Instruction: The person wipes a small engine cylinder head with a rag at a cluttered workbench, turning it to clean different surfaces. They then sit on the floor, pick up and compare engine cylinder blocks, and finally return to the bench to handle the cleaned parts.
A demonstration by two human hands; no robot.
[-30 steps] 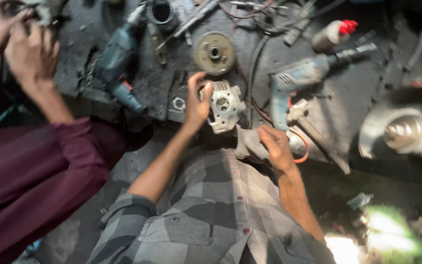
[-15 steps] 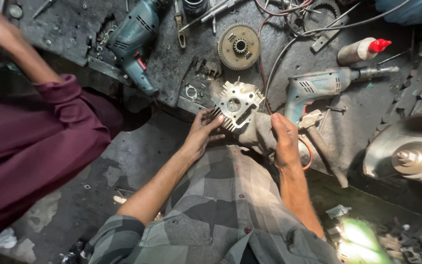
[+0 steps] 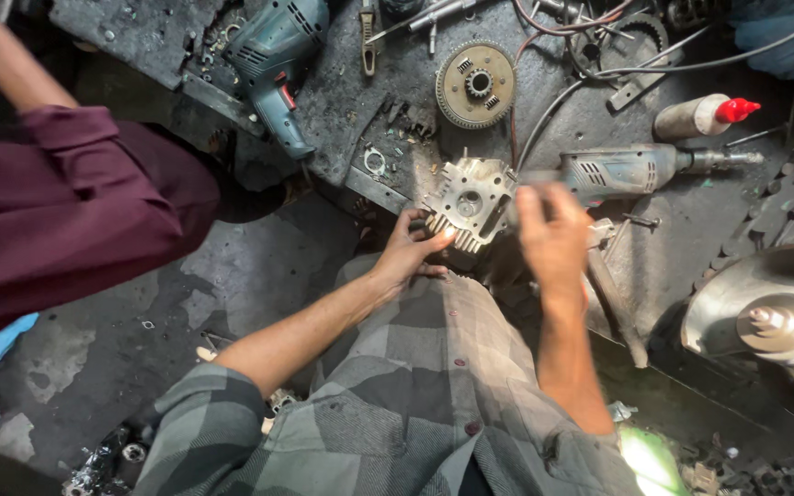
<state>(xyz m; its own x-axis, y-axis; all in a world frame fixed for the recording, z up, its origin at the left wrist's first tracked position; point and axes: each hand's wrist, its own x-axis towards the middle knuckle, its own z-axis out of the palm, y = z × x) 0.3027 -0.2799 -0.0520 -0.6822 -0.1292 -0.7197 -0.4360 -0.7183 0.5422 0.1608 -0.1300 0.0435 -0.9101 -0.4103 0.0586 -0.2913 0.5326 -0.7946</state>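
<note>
1. My left hand [image 3: 408, 250] grips the finned metal engine part [image 3: 468, 202] at the counter's [image 3: 654, 248] near edge, steadying it.
2. My right hand [image 3: 551, 241], blurred, hovers beside it; I cannot tell its grip.
3. A grey drill [image 3: 627, 170] lies just right.

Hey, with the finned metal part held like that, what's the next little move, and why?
Probably bring the right hand down onto the finned metal part to steady it. Only the left hand grips it, at the fins, at the bench's edge, while the right is blurred just beside it.
</note>
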